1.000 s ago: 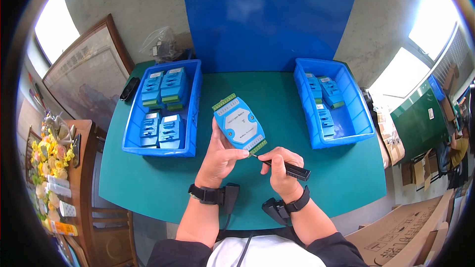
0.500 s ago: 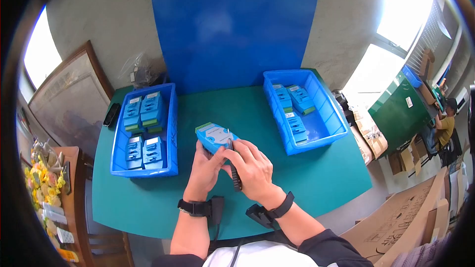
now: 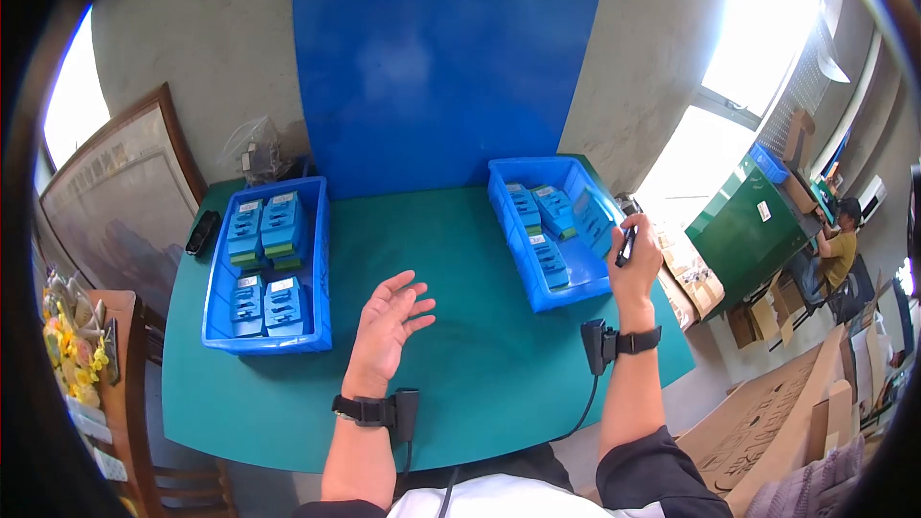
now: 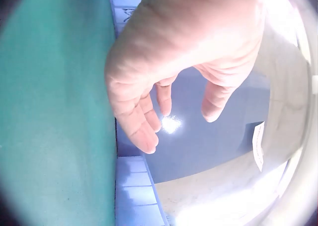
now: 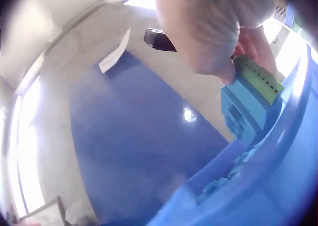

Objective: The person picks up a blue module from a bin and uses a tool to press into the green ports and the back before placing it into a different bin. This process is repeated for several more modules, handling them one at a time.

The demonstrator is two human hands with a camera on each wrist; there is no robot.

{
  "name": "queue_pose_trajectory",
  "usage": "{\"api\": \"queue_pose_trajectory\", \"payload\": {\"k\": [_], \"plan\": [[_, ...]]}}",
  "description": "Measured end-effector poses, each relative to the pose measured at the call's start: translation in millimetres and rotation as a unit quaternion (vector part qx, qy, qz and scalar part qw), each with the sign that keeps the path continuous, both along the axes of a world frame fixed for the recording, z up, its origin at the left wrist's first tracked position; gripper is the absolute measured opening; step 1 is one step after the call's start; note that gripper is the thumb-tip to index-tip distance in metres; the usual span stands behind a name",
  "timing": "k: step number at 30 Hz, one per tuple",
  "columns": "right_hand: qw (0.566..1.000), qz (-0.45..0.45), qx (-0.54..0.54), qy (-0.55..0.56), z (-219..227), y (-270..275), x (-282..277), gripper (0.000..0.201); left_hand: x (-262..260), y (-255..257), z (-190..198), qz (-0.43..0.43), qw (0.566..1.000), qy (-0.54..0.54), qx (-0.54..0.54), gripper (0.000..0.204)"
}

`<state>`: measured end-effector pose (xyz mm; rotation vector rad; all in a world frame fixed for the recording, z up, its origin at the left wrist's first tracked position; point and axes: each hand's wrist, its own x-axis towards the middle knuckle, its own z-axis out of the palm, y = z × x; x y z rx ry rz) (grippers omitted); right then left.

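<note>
Over the right blue bin (image 3: pixel 543 299), my right hand (image 3: pixel 635 264) grips a blue module (image 3: pixel 594 221) by one end, with a black-handled tool (image 3: pixel 626 245) also held in that hand. The right wrist view shows the module's green terminal strip (image 5: pixel 259 79) at my fingers and its body (image 5: pixel 248 109) tilted over the bin's rim. Several other modules (image 3: pixel 548 261) lie in that bin. My left hand (image 3: pixel 384 331) hovers above the green table, fingers loosely spread and holding nothing; the left wrist view shows the same hand (image 4: pixel 174 52) with nothing between thumb and fingers.
On the left stands another blue bin (image 3: pixel 321 312) with several blue modules (image 3: pixel 285 307). A black object (image 3: pixel 203 233) lies beside it on the green table (image 3: pixel 432 403). A plastic bag (image 3: pixel 257 153) is behind it. Large cardboard (image 3: pixel 767 432) stands at lower right; a person (image 3: pixel 840 247) sits beyond.
My right hand has carried the module and tool from above the middle of the table to the right bin. My left hand has let go of the module. The head view has shifted.
</note>
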<state>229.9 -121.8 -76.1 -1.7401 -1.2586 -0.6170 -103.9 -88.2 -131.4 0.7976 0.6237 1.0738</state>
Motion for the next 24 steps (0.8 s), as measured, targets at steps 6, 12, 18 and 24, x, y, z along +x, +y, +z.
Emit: {"api": "queue_pose_trajectory", "payload": {"k": [6, 12, 18, 24], "plan": [[0.992, -0.029, -0.124, 0.009, -22, 13, 24, 0.026, -1, 1, -1, 0.017, 1.000, -0.006, -0.016, 0.037], [0.962, -0.083, -0.256, 0.055, -28, 16, 32, 0.012, -3, 4, -5, 0.032, 0.999, -0.001, -0.031, 0.035], [0.945, -0.100, -0.311, -0.006, -33, 17, 40, 0.011, -4, 5, -6, 0.037, 0.999, 0.006, -0.031, 0.035], [0.934, -0.092, -0.343, -0.044, -27, 12, 41, 0.013, -2, 4, -7, 0.039, 0.999, 0.017, -0.030, 0.035]]}}
